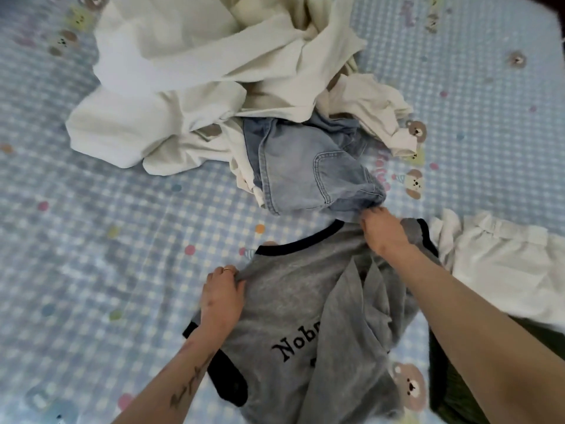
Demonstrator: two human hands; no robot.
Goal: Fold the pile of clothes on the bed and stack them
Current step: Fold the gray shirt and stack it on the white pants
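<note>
Left hand: the left hand [221, 296] is lying on the grey T-shirt [293, 304] near its left shoulder, the fingers [227, 272] curled together and bunching a fold of grey cloth just below the collar; a ring is showing on one finger.
Right hand: the right hand [385, 232] is reaching further up, over the shirt's right shoulder, its fingers bent and pressed together at the far edge of the collar; whether they are pinching the grey cloth or the denim hem just beyond them, I cannot tell.
Grey T-shirt: it is lying front up on the bed [91, 240] between and under both hands, with a dark collar band [302, 241] running between the two sets of fingertips, dark sleeve cuffs, and black lettering partly covered by a rumpled fold toward the wrists.
Denim garment: the pale blue denim piece [308, 169] is lying just beyond the right fingertips, its hem touching or nearly touching them.
Pile: the cream and white clothes [195, 71] are heaped well beyond both hands, partly covering the denim.
White garment: a white piece [501, 264] is lying flat to the right of the right forearm.
Dark green cloth: it is showing under the right forearm [452, 390], at the frame's edge.
Bed cover: blue check with bears and dots.
</note>
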